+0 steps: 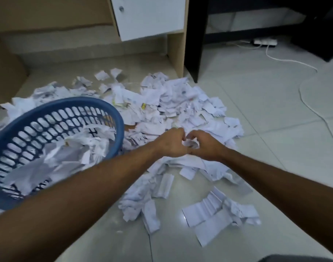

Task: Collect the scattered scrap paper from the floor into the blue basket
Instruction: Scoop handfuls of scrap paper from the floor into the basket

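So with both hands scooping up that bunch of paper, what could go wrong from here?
Loose pieces may slip out, since the left hand and right hand only cup a small wad of scrap paper between them. The blue basket is tilted and already holds paper, so a careless drop could spill some back out. The scraps near the white cable might be overlooked.

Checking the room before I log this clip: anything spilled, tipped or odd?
Yes. Torn scrap paper lies strewn over the tiled floor beside the desk. The blue basket is tilted, partly filled. A white cable trails loose across the floor.
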A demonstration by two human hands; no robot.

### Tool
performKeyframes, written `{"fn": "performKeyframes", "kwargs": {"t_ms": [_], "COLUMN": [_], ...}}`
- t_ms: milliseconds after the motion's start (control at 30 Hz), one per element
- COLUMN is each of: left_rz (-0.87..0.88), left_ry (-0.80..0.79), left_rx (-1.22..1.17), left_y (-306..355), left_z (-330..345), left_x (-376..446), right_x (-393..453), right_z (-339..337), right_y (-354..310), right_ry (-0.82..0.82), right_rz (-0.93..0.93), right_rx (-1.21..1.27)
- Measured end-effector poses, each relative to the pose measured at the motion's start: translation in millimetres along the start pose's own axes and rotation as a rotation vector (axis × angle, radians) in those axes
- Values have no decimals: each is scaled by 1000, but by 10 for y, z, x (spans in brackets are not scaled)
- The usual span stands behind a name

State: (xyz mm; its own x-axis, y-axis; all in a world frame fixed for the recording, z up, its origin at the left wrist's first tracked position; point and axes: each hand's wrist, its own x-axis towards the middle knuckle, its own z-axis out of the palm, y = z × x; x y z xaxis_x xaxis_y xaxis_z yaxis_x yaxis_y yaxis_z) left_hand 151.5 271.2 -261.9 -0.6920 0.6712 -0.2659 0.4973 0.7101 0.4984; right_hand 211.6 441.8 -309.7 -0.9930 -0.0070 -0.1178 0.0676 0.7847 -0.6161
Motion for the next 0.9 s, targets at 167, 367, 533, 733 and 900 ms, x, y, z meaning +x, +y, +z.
{"fn": "performKeyframes", "kwargs": {"t_ms": [167,367,533,733,900], "left_rz": [-243,-308,-175,-140,-114], "left_ry": [-410,-575,-395,-332,-157], "left_rx": [329,388,389,402,288], "left_y": [-435,-887,-1116,-1174,-1180], "left_z": [670,1112,1286,1178,1101], "left_x": [-101,-311,-352,-233,-131], "right_x": [-457,-529,-384,-126,37], "right_z": [372,584,656,751,714], "right_y": [481,874,1000,938,825], "right_ry": [-409,-459,-291,-116,135], "right_rz": [161,245,104,46,7], "right_rx": [-611,-561,-459,-313,-20]}}
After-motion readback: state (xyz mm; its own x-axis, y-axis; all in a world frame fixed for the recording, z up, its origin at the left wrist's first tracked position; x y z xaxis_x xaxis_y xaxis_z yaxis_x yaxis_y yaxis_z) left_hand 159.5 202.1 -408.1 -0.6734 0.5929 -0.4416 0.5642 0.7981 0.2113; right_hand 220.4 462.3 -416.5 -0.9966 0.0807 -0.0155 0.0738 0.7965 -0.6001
